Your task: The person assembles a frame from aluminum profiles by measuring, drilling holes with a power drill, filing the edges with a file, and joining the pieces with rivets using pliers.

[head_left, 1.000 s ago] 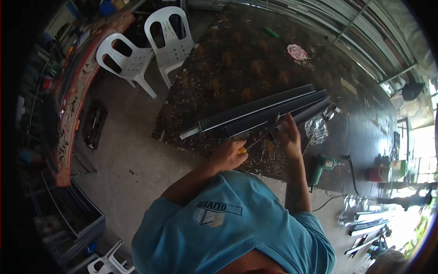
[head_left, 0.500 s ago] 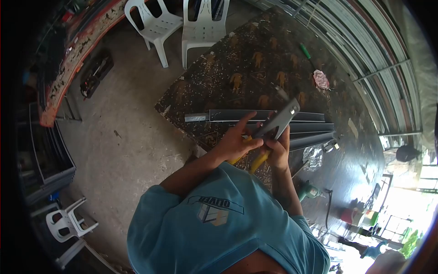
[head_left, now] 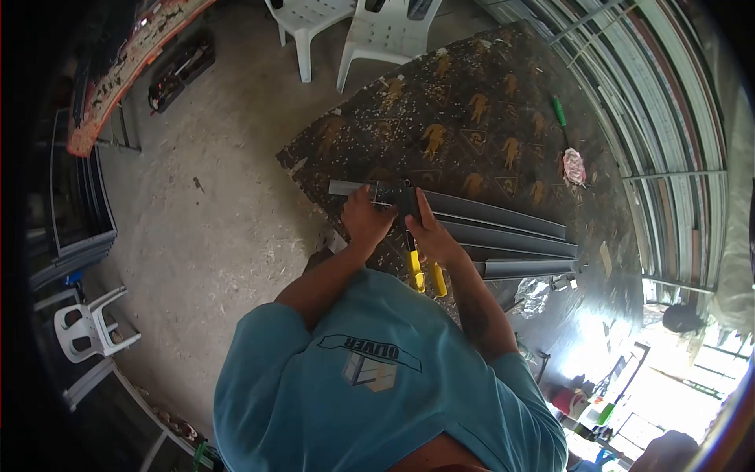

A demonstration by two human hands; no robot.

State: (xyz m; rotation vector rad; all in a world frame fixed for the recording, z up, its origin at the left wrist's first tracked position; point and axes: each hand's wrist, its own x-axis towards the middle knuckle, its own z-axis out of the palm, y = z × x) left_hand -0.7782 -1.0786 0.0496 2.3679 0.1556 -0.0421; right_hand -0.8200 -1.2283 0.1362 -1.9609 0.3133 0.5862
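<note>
My left hand [head_left: 367,220] has its fingers curled over the left end of a dark metal profile [head_left: 487,212], close to a bare silvery end piece [head_left: 341,188]. Its thumb points towards a plier-like tool [head_left: 408,201] with a dark steel body and two yellow handles [head_left: 417,272]. My right hand [head_left: 433,237] is closed round the body of this tool, index finger along its side. The tool's head rests at or just over the profile, and the handles point back towards my chest. More dark profiles [head_left: 523,239] lie side by side under and beyond my right hand.
The dark patterned worktop [head_left: 472,118] carries scattered chips, a green-handled tool [head_left: 559,111], a pink-and-white bundle [head_left: 574,167] and crumpled foil [head_left: 532,296]. White plastic chairs [head_left: 385,35] stand beyond its left edge. Long profiles fill a rack [head_left: 668,102] at the right.
The tool has swung from slanting up to the right to pointing straight away from me, down at the profile. My left hand has left the tool and moved left onto the profile's end.
</note>
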